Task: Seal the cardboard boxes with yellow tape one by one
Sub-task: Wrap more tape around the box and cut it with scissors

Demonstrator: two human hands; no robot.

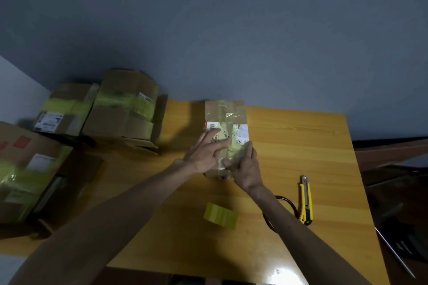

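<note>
A small cardboard box (225,111) lies on the wooden table (301,146), its top crossed by yellow tape and white labels. My left hand (205,154) lies flat on the near left part of the box top with straight fingers pressing on the tape. My right hand (243,164) presses on the near right part of the box, fingers straight along the tape. A roll of yellow tape (221,215) sits on the table in front of the box, between my forearms.
A yellow utility knife (306,200) lies at the right, beside a black cable (287,203). Taped cardboard boxes (120,109) stand stacked at the far left, another large box (27,169) nearer on the left. A grey wall rises behind the table.
</note>
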